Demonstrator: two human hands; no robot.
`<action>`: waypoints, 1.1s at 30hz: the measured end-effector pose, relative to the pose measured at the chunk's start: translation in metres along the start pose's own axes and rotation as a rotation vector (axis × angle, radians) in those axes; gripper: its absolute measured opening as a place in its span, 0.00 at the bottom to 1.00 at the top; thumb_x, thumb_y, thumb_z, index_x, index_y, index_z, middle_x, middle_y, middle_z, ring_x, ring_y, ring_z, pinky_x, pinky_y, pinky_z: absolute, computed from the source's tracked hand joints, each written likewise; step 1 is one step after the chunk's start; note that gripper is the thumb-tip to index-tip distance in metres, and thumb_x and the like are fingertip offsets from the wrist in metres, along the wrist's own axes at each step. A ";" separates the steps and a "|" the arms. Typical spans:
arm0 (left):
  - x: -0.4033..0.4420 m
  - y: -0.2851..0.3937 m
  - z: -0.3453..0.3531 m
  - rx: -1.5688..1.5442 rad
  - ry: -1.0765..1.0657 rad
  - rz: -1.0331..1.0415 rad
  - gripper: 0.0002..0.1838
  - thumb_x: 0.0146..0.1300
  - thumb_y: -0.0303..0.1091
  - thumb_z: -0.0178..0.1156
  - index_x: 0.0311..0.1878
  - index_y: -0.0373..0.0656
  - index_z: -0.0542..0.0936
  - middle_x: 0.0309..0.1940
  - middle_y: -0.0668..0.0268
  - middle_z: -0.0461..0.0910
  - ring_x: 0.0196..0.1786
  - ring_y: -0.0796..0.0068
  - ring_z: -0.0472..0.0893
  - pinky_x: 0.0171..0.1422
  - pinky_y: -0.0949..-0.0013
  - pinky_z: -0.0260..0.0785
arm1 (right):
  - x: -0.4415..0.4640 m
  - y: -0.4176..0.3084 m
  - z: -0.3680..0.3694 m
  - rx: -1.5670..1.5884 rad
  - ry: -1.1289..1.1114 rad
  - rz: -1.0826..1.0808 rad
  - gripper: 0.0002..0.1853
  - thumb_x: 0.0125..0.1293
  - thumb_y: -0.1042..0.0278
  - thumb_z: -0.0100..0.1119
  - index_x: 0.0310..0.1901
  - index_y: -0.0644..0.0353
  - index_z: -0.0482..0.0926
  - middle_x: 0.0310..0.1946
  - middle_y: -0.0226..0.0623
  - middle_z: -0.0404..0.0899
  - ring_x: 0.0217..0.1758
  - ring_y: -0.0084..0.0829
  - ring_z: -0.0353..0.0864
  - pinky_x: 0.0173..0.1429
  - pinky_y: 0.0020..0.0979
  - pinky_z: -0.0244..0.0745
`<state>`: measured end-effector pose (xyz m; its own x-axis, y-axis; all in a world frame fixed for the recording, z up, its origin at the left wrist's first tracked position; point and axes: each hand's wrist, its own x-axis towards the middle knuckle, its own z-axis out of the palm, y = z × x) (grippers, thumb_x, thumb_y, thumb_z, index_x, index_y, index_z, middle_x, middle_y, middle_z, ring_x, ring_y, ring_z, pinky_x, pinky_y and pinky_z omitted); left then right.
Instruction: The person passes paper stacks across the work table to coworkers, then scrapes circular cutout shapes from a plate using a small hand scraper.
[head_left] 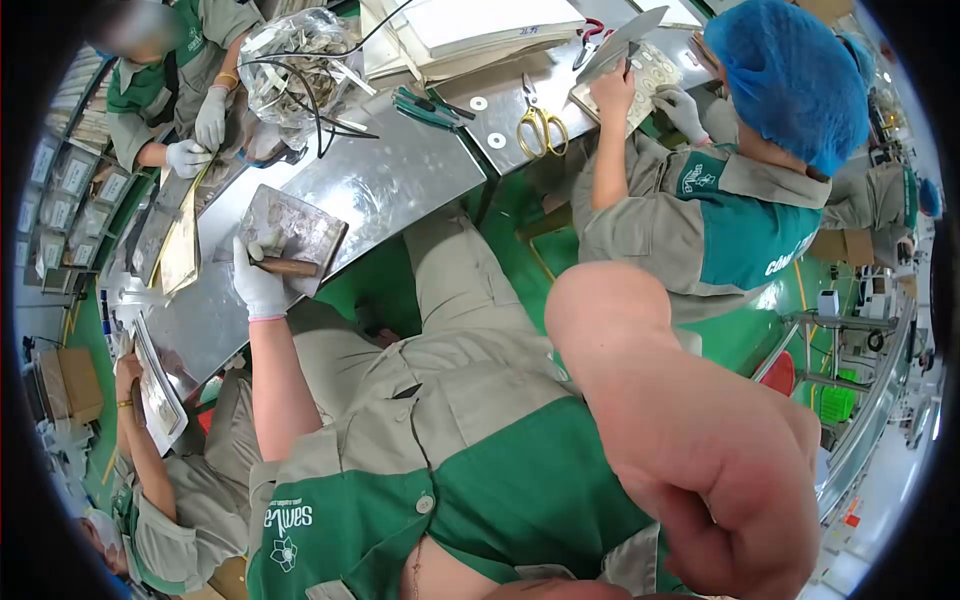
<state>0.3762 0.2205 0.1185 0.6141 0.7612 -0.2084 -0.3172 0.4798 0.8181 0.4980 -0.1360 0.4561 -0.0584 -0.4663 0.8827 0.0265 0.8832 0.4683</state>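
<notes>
Head view, and the left hand [262, 280], in a white glove, is closed around the near end of a brown handle [287, 266], fingers spread onto the face of a squarish grey plate [300, 225]! That plate lies tilted at the near edge of the metal counter [400, 165], smudged across its face, dark along one side; whether it rests on the counter or is held just above it, the view can't settle.

Over to the right hand [745, 500]: bare, blurred, raised close to the camera beside the green-and-grey shirt [530, 470], fingers curled in, and no telling if anything sits inside them.

Up the counter, a clear plastic bag [300, 85] bulges beside a black cable [318, 100], with green-handled pliers [425, 108] nearby, then gold-handled scissors [541, 128] next to two pale rings [497, 141]. On the right, a co-worker in a blue hair cover [790, 80] has a broad blade [622, 45] over a tray of round pieces [650, 80]. Upper left, two gloved co-worker hands [200, 145] meet at a thin strip.
</notes>
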 end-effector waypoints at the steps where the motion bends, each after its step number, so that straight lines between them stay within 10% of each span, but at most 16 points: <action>1: 0.001 0.000 0.000 0.001 0.001 0.000 0.27 0.78 0.51 0.46 0.23 0.46 0.69 0.34 0.50 0.83 0.51 0.50 0.82 0.63 0.49 0.72 | -0.001 0.000 -0.001 0.000 0.001 0.000 0.12 0.49 0.91 0.49 0.17 0.63 0.76 0.12 0.33 0.69 0.26 0.28 0.79 0.40 0.29 0.76; 33: -0.002 0.002 0.010 0.026 0.022 -0.022 0.25 0.79 0.48 0.44 0.24 0.45 0.68 0.33 0.50 0.82 0.53 0.49 0.81 0.66 0.45 0.71 | -0.014 0.002 -0.016 -0.042 -0.030 -0.183 0.10 0.47 0.91 0.48 0.20 0.66 0.77 0.13 0.34 0.71 0.26 0.33 0.78 0.45 0.32 0.79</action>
<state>0.3816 0.2159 0.1262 0.6043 0.7602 -0.2386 -0.2842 0.4854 0.8268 0.5151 -0.1284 0.4449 -0.0954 -0.6168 0.7813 0.0544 0.7805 0.6228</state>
